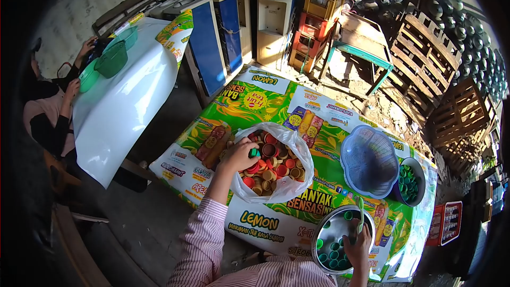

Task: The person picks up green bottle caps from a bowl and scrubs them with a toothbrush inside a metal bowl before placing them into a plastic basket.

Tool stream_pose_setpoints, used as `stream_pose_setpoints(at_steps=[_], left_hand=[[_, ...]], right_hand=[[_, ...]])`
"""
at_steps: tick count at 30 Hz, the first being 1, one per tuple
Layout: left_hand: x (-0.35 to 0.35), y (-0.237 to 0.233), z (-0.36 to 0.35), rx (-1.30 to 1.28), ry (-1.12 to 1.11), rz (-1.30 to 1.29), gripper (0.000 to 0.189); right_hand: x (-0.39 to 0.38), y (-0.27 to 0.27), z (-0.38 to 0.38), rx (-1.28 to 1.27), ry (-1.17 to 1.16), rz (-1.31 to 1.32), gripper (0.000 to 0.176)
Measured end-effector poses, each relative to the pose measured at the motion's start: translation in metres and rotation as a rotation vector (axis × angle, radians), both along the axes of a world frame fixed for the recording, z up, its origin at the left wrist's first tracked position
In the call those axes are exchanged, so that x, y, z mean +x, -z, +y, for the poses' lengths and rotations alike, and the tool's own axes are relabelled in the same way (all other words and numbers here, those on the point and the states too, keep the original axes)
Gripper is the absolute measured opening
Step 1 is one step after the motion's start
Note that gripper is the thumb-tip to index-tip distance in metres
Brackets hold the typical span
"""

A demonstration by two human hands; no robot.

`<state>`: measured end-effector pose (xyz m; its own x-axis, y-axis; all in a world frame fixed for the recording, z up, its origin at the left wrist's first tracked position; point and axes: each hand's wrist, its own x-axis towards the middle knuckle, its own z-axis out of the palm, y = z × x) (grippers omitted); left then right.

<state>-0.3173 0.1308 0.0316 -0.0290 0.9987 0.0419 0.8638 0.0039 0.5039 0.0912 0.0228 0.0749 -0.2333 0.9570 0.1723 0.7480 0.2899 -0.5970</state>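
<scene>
My left hand (240,154) is over a white plastic bag (254,197), its fingers closed on a green bottle cap (255,152). Red and tan bottle caps (271,162) fill the open bag. To the right, my right hand (358,244) reaches into a round metal bowl (325,223), thumb and fingers apart. Green bottle caps (333,255) lie scattered in the bottom of this bowl. A pale green handle-like piece (361,213) sticks up at its far rim, beside my fingertips; what it belongs to is hidden.
A blue plastic basket (369,162) and a dark bowl of green caps (408,183) stand on the patterned table cover (255,223). At left, another person (56,111) touches green baskets (112,58) on a white-covered table. Crates (311,34) and wooden pallets (425,48) stand behind.
</scene>
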Motion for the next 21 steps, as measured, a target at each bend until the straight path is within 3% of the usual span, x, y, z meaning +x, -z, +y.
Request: stream_pose_setpoints(at_steps=[6,8,9,13,15,16,18,21], left_hand=[[-0.003,-0.008,0.003,-0.016,0.067,-0.085,0.033],[-0.005,-0.01,0.001,-0.011,0.083,-0.312,0.034],[-0.006,-0.011,-0.002,-0.02,0.081,-0.299,0.034],[0.003,-0.024,-0.012,0.178,0.017,-0.361,0.034],[0.012,-0.035,-0.017,0.398,-0.005,-0.463,0.037],[0.02,-0.043,-0.023,0.424,-0.012,-0.362,0.039],[0.045,-0.057,-0.038,0.469,0.102,-0.442,0.037],[0.111,-0.068,-0.067,0.466,0.352,-0.434,0.036]], right_hand=[[-0.001,-0.007,0.001,0.069,-0.03,-0.057,0.059],[0.0,-0.005,-0.001,0.01,-0.007,-0.013,0.057],[0.0,-0.003,-0.001,0.019,-0.008,0.005,0.056],[-0.005,-0.007,-0.001,-0.079,0.035,0.003,0.054],[-0.01,-0.007,0.001,-0.03,0.047,0.012,0.051],[-0.014,-0.009,0.001,-0.056,0.048,0.086,0.048],[-0.018,0.0,0.006,-0.02,0.013,0.276,0.041],[-0.041,-0.009,0.004,-0.302,0.057,0.715,0.031]])
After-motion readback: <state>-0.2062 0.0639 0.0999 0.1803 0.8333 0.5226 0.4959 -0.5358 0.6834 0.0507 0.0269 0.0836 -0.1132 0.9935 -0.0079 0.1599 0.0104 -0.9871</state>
